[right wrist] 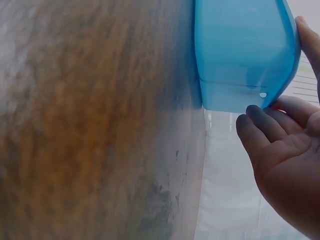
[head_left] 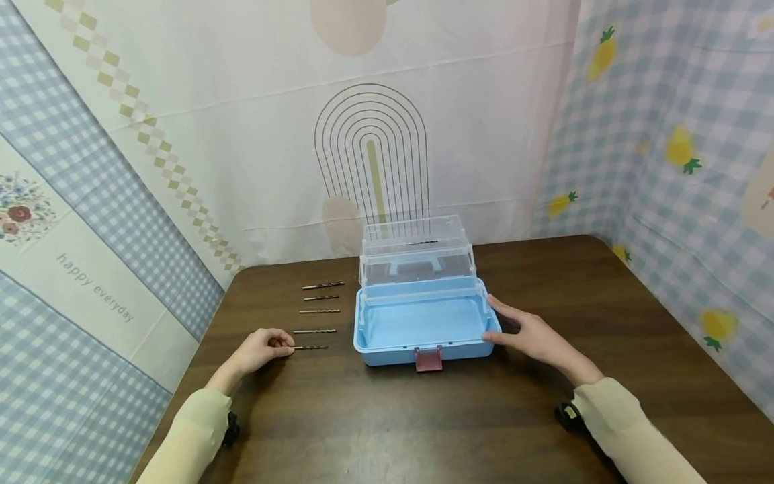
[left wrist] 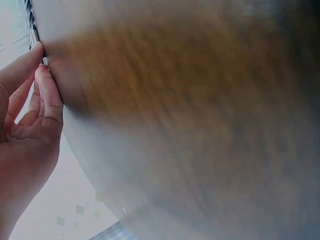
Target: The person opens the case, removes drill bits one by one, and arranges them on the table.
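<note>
My left hand (head_left: 264, 349) pinches the shank end of the nearest drill bit (head_left: 314, 347), which lies low over the table with its fluted end pointing right. In the left wrist view, thumb and fingertips meet on the dark bit (left wrist: 33, 27) at the frame's edge. An open light-blue toolbox (head_left: 426, 323) stands in the middle, its bottom compartment bare. With thumb at the front corner and fingers further back, my right hand (head_left: 532, 334) holds the box's right end. The right wrist view has those fingers against the blue end wall (right wrist: 240, 65).
Left of the box, several more drill bits (head_left: 319, 311) lie in a column. Clear trays (head_left: 417, 269) are raised at the back of the box, and a dark bit (head_left: 426, 242) shows in the upper one. A pink latch (head_left: 428, 359) hangs at the front. Cloth curtains (head_left: 272, 168) surround the wooden table (head_left: 363, 417).
</note>
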The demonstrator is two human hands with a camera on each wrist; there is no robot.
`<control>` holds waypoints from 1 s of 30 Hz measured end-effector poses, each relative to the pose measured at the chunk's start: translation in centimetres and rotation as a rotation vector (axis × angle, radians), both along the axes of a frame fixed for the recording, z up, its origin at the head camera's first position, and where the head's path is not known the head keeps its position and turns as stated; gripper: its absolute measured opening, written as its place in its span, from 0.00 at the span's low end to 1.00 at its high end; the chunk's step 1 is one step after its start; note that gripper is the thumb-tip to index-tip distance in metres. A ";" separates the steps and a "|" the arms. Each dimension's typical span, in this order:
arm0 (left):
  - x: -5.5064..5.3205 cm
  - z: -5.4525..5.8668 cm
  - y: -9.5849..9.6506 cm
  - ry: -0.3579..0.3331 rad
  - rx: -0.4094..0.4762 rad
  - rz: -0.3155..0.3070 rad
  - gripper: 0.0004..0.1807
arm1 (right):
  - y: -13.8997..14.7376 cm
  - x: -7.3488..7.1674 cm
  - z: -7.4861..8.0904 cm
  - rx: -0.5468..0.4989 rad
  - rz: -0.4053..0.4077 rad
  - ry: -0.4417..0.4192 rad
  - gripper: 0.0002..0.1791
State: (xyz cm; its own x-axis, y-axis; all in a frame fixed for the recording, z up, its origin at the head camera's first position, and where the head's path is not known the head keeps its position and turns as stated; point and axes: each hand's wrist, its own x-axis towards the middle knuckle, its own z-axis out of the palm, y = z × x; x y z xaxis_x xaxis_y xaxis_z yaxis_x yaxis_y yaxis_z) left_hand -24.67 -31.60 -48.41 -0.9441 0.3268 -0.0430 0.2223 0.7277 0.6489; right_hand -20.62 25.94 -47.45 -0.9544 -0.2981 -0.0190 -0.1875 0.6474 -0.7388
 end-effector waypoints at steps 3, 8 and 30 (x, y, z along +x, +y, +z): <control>0.0 0.0 0.0 0.002 -0.003 0.000 0.04 | 0.0 0.0 0.0 0.000 0.003 0.002 0.50; -0.1 -0.1 -0.1 0.005 -0.002 -0.003 0.04 | 0.0 0.0 -0.1 -0.006 0.004 -0.003 0.50; -0.1 -0.2 -0.2 0.002 0.003 -0.011 0.03 | 0.1 0.0 -0.1 -0.017 0.011 0.007 0.50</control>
